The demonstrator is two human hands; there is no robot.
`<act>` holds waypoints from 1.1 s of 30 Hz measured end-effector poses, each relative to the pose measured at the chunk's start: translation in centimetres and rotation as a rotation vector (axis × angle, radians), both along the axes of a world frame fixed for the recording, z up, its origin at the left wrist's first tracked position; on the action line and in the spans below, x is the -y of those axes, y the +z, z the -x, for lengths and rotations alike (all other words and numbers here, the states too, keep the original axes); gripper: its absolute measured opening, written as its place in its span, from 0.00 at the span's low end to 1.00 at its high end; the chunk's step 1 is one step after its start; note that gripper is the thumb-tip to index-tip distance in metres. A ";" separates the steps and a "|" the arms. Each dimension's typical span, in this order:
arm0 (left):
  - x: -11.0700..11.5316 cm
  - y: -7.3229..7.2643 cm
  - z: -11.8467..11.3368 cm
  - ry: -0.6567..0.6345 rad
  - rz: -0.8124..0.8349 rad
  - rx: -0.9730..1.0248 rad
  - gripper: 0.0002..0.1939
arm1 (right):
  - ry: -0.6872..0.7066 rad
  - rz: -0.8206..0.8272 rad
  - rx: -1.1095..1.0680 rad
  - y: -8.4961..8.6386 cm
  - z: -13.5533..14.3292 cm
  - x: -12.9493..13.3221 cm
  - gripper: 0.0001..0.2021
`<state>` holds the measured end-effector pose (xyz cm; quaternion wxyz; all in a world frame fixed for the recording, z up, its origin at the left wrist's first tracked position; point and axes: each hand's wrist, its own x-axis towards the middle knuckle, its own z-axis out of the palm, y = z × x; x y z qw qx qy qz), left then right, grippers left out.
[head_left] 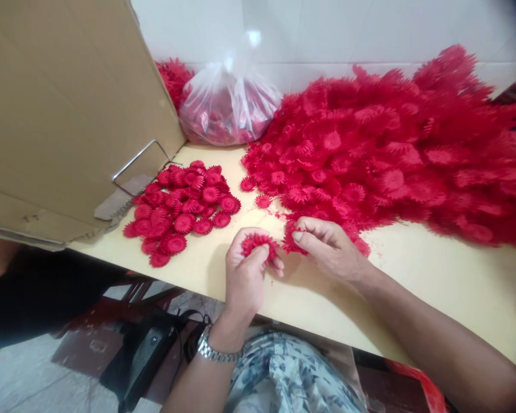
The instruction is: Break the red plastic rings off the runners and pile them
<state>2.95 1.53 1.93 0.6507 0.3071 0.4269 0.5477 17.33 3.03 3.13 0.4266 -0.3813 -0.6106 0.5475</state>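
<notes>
Over the pale tabletop, the left hand clutched fringed red discs; the right hand pinched another red disc.

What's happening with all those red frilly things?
They're being handled by a pair of bare hands. The left hand holds a frilly red bunch, and the right hand pinches another red piece close beside it. On the table, a small pile lies to the left, and a much bigger heap spreads to the right. A clear plastic bag with red bits inside sits behind.
</notes>
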 end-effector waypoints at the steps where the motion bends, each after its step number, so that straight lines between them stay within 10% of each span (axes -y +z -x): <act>1: 0.0 0.0 0.1 -0.003 -0.001 0.005 0.07 | -0.002 -0.005 0.010 -0.1 -0.1 0.0 0.17; 13: 0.3 -0.2 0.5 -0.204 -0.153 -0.300 0.07 | 0.144 0.068 -0.142 -0.3 0.4 0.0 0.20; 22: -0.7 -0.1 1.5 0.132 0.010 0.006 0.08 | 0.029 0.056 -0.096 -0.7 -0.7 -0.6 0.15; 33: -0.4 -0.2 0.7 -0.021 0.017 0.035 0.08 | -0.074 -0.076 0.069 -0.9 -0.2 -0.4 0.17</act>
